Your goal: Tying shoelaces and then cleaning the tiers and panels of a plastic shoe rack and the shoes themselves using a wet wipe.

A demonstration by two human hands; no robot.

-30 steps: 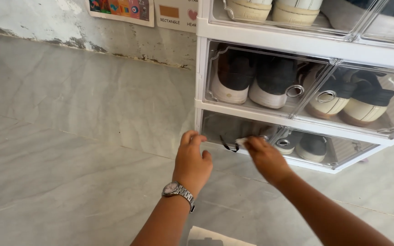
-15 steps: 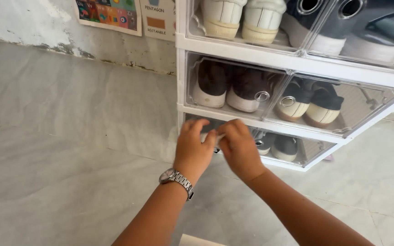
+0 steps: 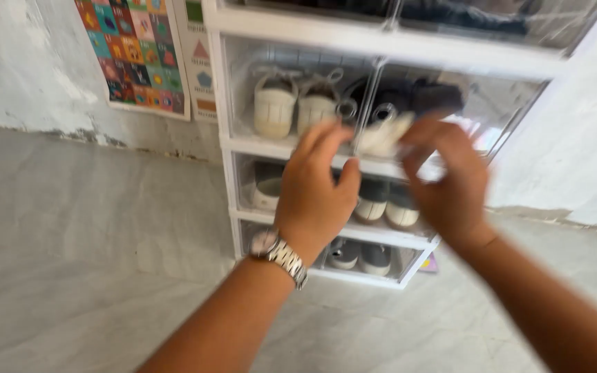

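Two hands raised | left hand and right hand half-open, empty | shoe rack just behind

Floor: grey marbled tile, evenly lit by daylight. Wall: whitewash, stained and flaked at base. Chart of coloured squares fixed to wall, 2nd chart beside it. White wall noted at rt.
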